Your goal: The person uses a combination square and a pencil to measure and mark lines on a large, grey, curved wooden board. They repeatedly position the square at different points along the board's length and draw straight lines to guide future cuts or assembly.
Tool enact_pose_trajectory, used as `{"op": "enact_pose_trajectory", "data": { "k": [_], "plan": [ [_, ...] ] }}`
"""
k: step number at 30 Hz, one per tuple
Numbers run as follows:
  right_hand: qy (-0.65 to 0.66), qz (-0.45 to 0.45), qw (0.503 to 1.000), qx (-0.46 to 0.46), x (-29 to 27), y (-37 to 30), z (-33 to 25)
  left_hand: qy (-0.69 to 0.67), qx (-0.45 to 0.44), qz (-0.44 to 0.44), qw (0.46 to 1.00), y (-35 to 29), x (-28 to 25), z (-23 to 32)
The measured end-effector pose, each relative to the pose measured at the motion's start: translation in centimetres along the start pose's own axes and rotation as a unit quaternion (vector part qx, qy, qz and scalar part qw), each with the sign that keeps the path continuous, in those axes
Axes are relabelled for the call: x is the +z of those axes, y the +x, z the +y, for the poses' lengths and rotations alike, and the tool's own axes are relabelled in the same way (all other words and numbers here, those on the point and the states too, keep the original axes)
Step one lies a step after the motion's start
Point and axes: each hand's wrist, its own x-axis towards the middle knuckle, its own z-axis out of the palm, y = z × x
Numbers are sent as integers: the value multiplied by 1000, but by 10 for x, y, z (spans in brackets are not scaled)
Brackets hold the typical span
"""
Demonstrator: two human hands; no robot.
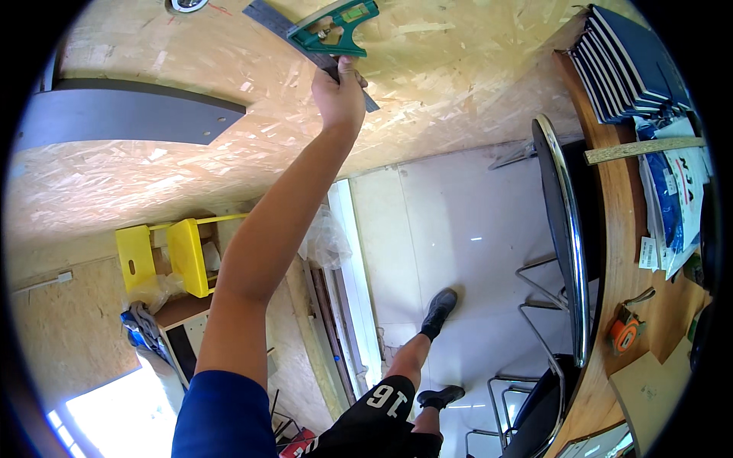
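Note:
My left arm reaches up and across the picture to a chipboard wall [427, 84]. My left hand [340, 95] is closed around the steel blade of a combination square [328, 34]. Its green head, with a small level vial, sits just above my fingers, and the blade runs slantwise along the wall. One blade end pokes out below my hand. Left of the tool, a grey panel [137, 114] with small holes stands out against the wall. My right hand is out of the picture.
A wooden desk [615, 191] on the right carries dark blue books [626, 65], plastic-wrapped packages [672, 198] and an orange tape measure [626, 332]. Black chairs [569, 229] stand beside it. Yellow plastic pieces [187, 256] and long strips [351, 298] lie at lower left.

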Motion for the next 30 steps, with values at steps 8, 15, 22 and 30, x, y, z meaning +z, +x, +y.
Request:
{"op": "enact_pose_trajectory", "data": {
  "k": [8, 15, 22, 30],
  "plan": [
    [43, 30, 999, -8, -6, 6, 1, -14, -1, -2, 1000, 3, -2, -4],
    [17, 17, 1000, 7, -8, -1, -4, -12, 9, -1, 1000, 4, -2, -6],
    [57, -7, 998, 36, 16, 4, -11, -18, -6, -6, 1000, 6, -4, -6],
    [58, -81, 990, 98, 24, 4, -44, -18, -13, -3, 1000, 7, -5, -6]
  ]
}}
